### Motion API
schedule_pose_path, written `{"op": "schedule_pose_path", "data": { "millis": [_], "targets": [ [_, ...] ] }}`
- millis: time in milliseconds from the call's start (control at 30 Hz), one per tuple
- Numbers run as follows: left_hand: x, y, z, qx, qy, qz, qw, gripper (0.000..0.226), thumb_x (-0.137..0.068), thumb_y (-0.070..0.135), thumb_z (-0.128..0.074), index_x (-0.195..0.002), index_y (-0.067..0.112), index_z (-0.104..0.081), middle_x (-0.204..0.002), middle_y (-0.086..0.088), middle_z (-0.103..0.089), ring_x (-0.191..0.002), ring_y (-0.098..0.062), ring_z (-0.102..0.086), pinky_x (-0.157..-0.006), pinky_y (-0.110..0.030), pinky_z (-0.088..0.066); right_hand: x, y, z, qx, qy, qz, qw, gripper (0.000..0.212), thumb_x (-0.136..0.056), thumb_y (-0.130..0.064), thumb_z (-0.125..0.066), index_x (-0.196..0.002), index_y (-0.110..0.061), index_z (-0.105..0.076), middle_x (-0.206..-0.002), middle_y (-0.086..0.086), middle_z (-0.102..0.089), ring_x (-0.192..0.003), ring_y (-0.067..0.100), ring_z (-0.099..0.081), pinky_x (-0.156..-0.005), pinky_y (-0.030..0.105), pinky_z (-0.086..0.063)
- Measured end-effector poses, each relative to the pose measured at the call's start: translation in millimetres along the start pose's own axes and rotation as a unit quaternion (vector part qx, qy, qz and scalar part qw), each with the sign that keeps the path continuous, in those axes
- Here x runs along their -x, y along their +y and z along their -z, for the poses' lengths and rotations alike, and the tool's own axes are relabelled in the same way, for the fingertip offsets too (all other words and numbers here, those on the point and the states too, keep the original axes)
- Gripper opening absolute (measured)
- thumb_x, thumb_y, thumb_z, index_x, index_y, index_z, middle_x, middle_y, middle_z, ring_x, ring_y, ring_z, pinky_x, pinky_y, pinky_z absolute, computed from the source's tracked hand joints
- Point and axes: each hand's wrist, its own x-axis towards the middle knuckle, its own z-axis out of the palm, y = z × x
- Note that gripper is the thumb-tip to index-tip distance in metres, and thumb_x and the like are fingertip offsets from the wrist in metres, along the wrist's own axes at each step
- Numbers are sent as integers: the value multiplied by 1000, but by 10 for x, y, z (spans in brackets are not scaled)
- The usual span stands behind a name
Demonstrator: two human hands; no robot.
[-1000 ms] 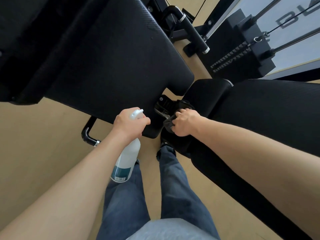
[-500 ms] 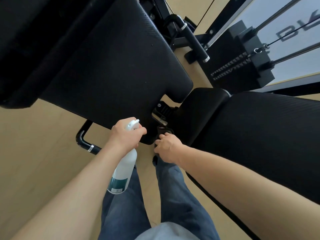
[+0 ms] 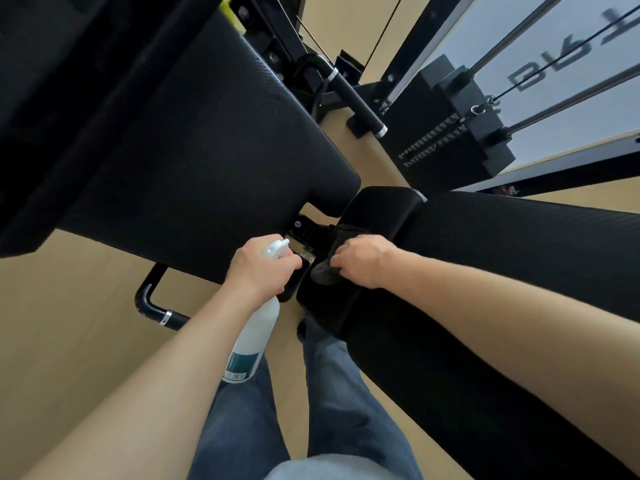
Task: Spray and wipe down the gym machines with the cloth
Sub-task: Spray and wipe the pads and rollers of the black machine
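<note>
Two hands work at the gap where the bench's two pads meet. The left hand (image 3: pixel 258 268) has its fingers curled round the neck of the spray bottle (image 3: pixel 254 336), whose body hangs down beside the person's jeans (image 3: pixel 242 420) with the nozzle toward the hinge (image 3: pixel 304 237). The right hand (image 3: pixel 363 261) has its fingers closed on the dark cloth (image 3: pixel 323 271), bunched and pressed against the near end of the seat pad (image 3: pixel 485 265), just below the hinge hardware. The back pad (image 3: pixel 194 161) lies to the left, and a weight stack (image 3: pixel 450 133) stands well beyond.

The step in hand looks like wiping the hinge area and the pad edge. To do it well, I would keep the cloth flat enough to cover the pad's rounded end, then push a fold into the gap between pads, where sweat and dust likely collect. Spray belongs on the pad or cloth, sparingly near the metal bracket. The bottle should stay clear of the wiping arm. Whether the pad is already wet cannot be told.
</note>
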Motion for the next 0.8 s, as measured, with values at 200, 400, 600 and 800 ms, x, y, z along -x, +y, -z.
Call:
{"op": "schedule_pose_path", "data": {
  "millis": [200, 400, 600, 800],
  "targets": [
    [-124, 56, -149, -9, -1, 5, 1000, 17, -92, 20, -69, -93, 3, -68, -72, -7, -63, -59, -18, -58, -64, -35, -51, -251, 718, 159, -26, 53, -137, 989, 30, -102, -29, -50, -129, -25, -63, -134, 0, -63, -128, 24, -56, -106, 36, -44],
    [-46, 245, -106, -1, -2, 0, 1000, 12, -93, 20, -69, -89, 9, -69, -74, -6, -63, -58, -15, -59, -61, -31, -51, 1, 793, 293, -36, 85, -238, 967, 33, -101, -22, -54, -132, -10, -61, -133, 12, -60, -126, 31, -53, -107, 39, -40],
    [56, 407, 12, 4, 16, -16, 1000, 14, -92, 19, -67, -92, 5, -68, -76, -6, -65, -58, -15, -61, -59, -28, -52, 399, 434, 279, 65, 46, -307, 948, 45, -102, -13, -47, -143, 6, -43, -138, 29, -51, -126, 42, -50, -107, 46, -42],
    [103, 295, 284, 22, 39, -12, 999, 13, -95, 20, -64, -90, 8, -67, -71, -5, -62, -58, -13, -58, -62, -27, -50, 308, -296, 125, 134, 37, -232, 963, 33, -100, -12, -48, -130, 2, -57, -126, 25, -61, -120, 43, -53, -108, 52, -38]
  ]
}}
